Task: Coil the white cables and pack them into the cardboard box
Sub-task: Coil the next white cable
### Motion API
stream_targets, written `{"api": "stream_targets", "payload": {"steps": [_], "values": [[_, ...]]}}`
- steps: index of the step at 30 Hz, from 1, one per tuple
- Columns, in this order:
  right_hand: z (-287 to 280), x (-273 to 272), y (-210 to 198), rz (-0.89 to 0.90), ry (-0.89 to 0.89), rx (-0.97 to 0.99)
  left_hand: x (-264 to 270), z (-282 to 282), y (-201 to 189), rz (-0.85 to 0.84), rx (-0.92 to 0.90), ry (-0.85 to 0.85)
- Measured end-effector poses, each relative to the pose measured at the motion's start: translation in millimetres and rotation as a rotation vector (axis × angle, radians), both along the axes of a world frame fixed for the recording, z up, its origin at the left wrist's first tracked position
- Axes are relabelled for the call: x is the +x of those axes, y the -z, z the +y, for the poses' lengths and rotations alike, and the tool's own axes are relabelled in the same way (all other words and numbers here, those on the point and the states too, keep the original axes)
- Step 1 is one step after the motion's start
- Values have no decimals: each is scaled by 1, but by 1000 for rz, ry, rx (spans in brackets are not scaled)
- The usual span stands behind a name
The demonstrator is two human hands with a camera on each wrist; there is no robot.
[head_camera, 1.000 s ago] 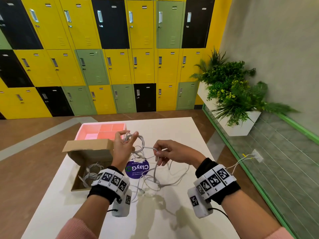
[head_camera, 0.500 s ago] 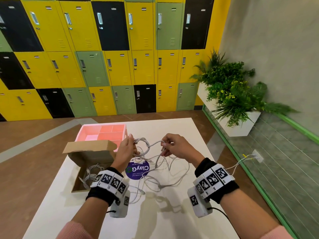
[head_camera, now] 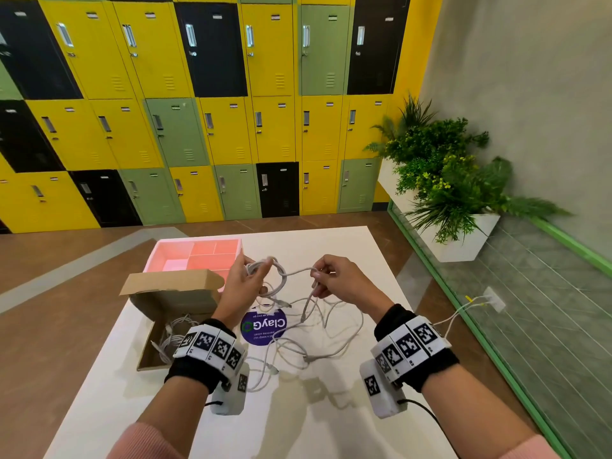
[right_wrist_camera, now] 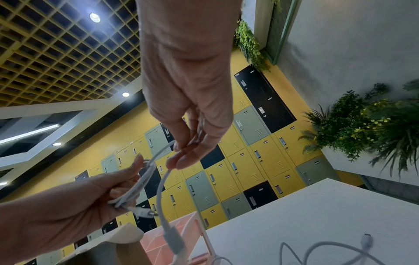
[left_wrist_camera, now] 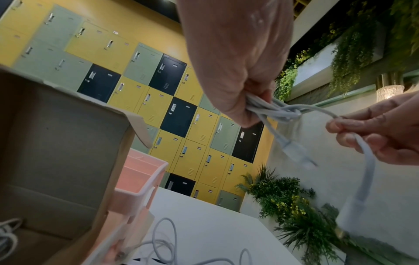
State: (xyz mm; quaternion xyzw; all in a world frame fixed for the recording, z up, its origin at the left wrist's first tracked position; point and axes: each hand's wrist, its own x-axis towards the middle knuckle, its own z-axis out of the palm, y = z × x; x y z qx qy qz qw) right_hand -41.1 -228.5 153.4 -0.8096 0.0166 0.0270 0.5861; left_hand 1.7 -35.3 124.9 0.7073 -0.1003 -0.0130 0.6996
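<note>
My left hand (head_camera: 243,283) grips a small bundle of white cable loops (head_camera: 270,276) above the table; the same coil (left_wrist_camera: 269,107) shows clearly in the left wrist view. My right hand (head_camera: 337,279) pinches the free end of that cable (head_camera: 299,271) just right of the coil, its plug (right_wrist_camera: 175,243) dangling below the fingers. Several loose white cables (head_camera: 318,339) lie tangled on the white table (head_camera: 331,425) under my hands. The open cardboard box (head_camera: 172,303) stands at the left with coiled cables (head_camera: 169,339) inside.
A pink divided tray (head_camera: 195,258) sits behind the box. A round purple sticker (head_camera: 263,326) lies under the cables. Potted plants (head_camera: 443,180) and a green-framed glass wall stand to the right, lockers (head_camera: 198,111) beyond the table.
Both hands rose and drew apart, stretching the cable end between them. The left hand's fingers closed round the loops, which were looser a second ago.
</note>
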Motion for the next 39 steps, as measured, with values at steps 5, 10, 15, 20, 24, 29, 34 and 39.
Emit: {"api": "stream_targets", "payload": {"steps": [5, 10, 15, 20, 24, 29, 34, 39], "values": [[4, -5, 4, 52, -51, 23, 5, -4, 1, -41, -126, -168], [16, -9, 9, 133, -78, 142, 0, -15, 0, -66, -194, -283], [27, -6, 10, 205, 26, 405, 0, -23, 6, 43, -345, -282], [34, -1, 14, 184, 210, 666, -9, -35, 14, 109, -360, -287], [40, 2, 17, 129, 280, 725, -10, -45, 12, 164, -450, -317], [42, 1, 20, 65, 282, 650, -9, -48, 9, 199, -521, -300], [45, 0, 25, 58, 351, 481, -11, -48, -3, 40, -427, -306], [50, 2, 16, 104, 316, 645, -13, -49, -2, 5, -388, -292]]}}
